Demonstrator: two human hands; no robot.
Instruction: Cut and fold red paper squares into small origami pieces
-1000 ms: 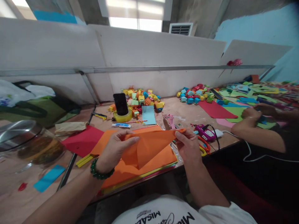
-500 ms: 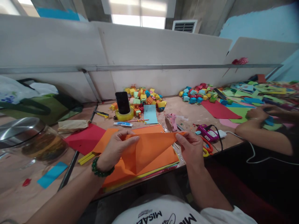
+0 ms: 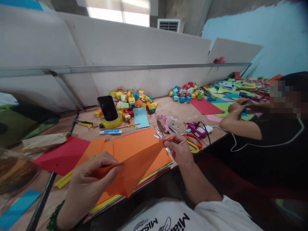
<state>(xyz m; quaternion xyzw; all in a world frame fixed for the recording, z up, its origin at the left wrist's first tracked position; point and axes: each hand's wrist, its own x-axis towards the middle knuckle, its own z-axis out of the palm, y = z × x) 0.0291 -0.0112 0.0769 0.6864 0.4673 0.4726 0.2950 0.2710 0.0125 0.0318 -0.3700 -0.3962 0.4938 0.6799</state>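
A folded orange paper [image 3: 137,166] hangs between my two hands, above a stack of orange sheets [image 3: 134,142] with yellow and red ones underneath. Thumb and fingers of my left hand [image 3: 93,176] pinch its left part. My right hand [image 3: 178,149] grips its upper right corner between thumb and fingers. Beyond the stack lie a pink glue gun [image 3: 163,123], a light blue paper [image 3: 141,117] and a small tube [image 3: 110,131]. Scissors with red and yellow handles [image 3: 194,142] rest just past my right hand.
A phone [image 3: 107,107] leans on a yellow tape roll [image 3: 112,121]. Behind are piles of small coloured paper pieces [image 3: 125,104]. A red sheet [image 3: 64,154] lies left. At right, a person in black [image 3: 279,144] handles paper beside a purple device [image 3: 196,129].
The view has turned right, bringing more of the other person into sight. My left hand has come lower and nearer, and the orange paper now slants down to the left.
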